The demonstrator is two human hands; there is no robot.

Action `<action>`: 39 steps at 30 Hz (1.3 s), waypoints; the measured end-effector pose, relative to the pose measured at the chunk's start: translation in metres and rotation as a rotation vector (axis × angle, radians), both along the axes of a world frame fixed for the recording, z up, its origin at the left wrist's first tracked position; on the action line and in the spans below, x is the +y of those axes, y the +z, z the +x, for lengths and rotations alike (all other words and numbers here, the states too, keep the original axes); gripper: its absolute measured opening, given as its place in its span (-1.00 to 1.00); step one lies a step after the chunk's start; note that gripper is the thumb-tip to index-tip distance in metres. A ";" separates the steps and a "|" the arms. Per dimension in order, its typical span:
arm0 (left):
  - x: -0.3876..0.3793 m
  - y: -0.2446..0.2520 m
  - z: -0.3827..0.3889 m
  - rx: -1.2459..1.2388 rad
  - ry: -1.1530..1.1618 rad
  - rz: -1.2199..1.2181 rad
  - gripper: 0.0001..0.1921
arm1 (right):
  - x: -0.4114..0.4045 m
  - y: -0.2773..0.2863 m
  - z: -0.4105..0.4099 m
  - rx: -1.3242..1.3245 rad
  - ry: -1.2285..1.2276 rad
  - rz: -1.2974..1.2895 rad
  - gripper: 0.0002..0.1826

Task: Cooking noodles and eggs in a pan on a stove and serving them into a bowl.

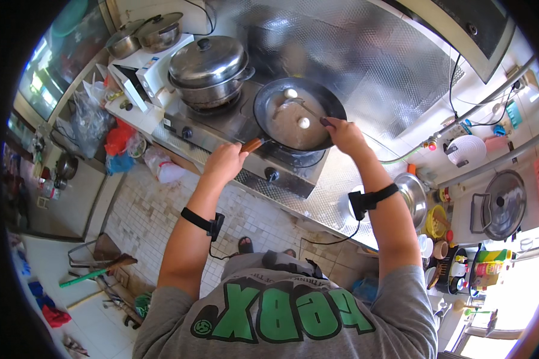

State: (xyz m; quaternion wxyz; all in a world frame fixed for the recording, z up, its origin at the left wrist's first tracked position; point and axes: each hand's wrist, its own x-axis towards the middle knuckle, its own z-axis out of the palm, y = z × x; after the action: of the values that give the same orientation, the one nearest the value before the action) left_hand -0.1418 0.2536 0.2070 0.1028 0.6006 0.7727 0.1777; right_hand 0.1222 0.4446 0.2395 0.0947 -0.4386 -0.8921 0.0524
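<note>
A dark wok (314, 87) stands on the right side of the stainless-steel gas stove (251, 155), holding a cloudy, brownish liquid. Two white, egg-like balls (303, 123) show in the liquid, one nearer the back and one nearer the middle. My left hand (227, 162) grips the wok's wooden handle (252, 145) at the front left. With my right hand (346, 137) I hold the dark handle of a metal ladle or turner (310, 109) over the wok's right rim; its far end dips into the liquid, so its shape is partly hidden.
Left of the wok stands a large lidded steel pot (209, 67). Two smaller pots (159, 33) sit on a white appliance behind it. At right are a steel bowl (411, 197), a yellow basket (436, 222) and a hanging lid (504, 204). Plastic bags (90, 119) lie at left.
</note>
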 end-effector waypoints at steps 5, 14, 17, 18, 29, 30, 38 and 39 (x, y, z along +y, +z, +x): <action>0.001 -0.002 -0.002 -0.009 -0.002 0.020 -0.70 | -0.013 0.079 0.047 0.045 0.074 0.011 -0.71; 0.002 -0.002 -0.004 -0.038 0.004 -0.017 -0.70 | -0.053 0.132 0.109 -0.143 0.021 -0.152 -0.72; 0.002 -0.005 -0.005 -0.026 -0.002 0.006 -0.70 | -0.049 0.120 0.105 -0.151 0.043 -0.160 -0.74; 0.003 -0.006 -0.005 -0.019 -0.014 0.022 -0.70 | -0.041 0.109 0.107 -0.145 0.077 -0.157 -0.73; 0.001 -0.005 -0.005 -0.034 -0.027 0.025 -0.64 | -0.023 0.037 0.048 0.019 0.157 -0.099 -0.68; -0.001 -0.006 -0.007 -0.026 -0.020 0.027 -0.64 | -0.032 0.041 0.034 0.012 0.136 -0.115 -0.68; 0.004 -0.001 -0.001 -0.022 -0.020 0.005 -0.65 | -0.008 -0.009 0.004 0.096 0.024 0.023 -0.67; 0.002 0.000 -0.002 -0.013 -0.010 -0.012 -0.68 | -0.005 -0.007 0.004 0.097 0.031 0.023 -0.67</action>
State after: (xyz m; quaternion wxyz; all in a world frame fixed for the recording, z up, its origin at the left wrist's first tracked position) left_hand -0.1440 0.2558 0.2070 0.1121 0.6026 0.7702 0.1766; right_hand 0.1267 0.4394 0.2327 0.1420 -0.4208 -0.8936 0.0650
